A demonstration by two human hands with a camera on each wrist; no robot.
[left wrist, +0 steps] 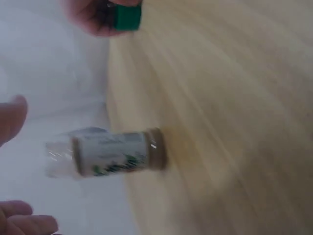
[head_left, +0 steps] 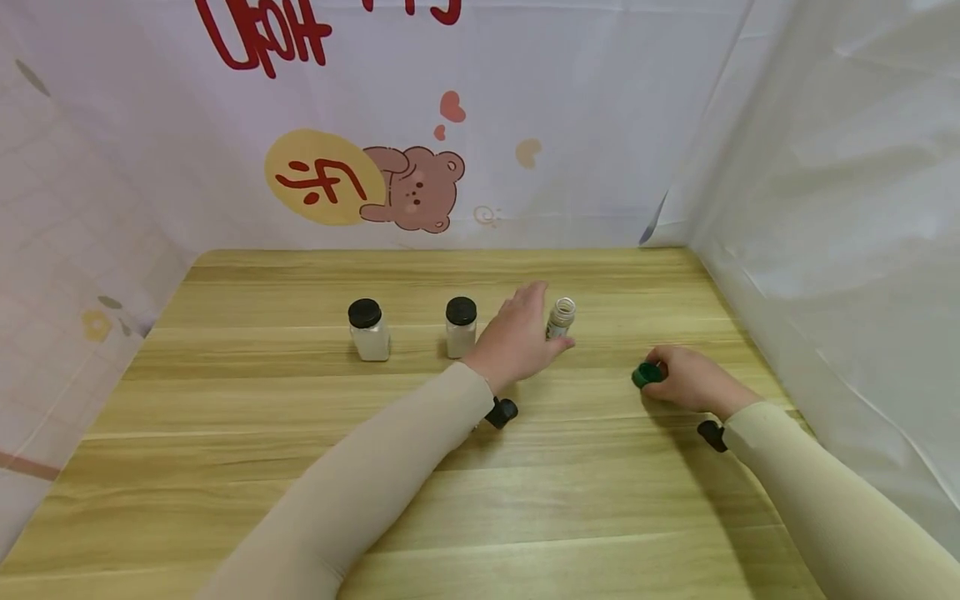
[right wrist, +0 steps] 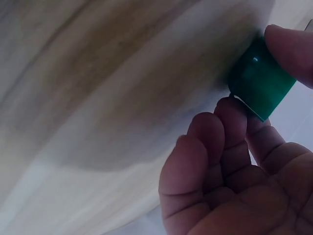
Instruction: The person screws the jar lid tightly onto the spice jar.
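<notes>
A small clear spice bottle point(head_left: 559, 320) with a printed label stands uncapped and upright on the table, its contents brownish. Beside its left side is my left hand point(head_left: 519, 335), with thumb and fingers spread apart. The left wrist view shows a gap between those fingers and the bottle point(left wrist: 115, 152). Farther right, my right hand point(head_left: 692, 380) pinches a green cap point(head_left: 645, 375) between thumb and fingers, low over the table. In the right wrist view the cap point(right wrist: 261, 81) looks tilted; whether it touches the wood I cannot tell.
Two square jars with black lids, a left jar point(head_left: 371, 332) and a middle jar point(head_left: 460, 328), stand to the left of the bottle on the wooden table point(head_left: 225, 400). A printed white curtain point(head_left: 592, 100) hangs behind, and a white sheet point(head_left: 840, 208) borders the right edge.
</notes>
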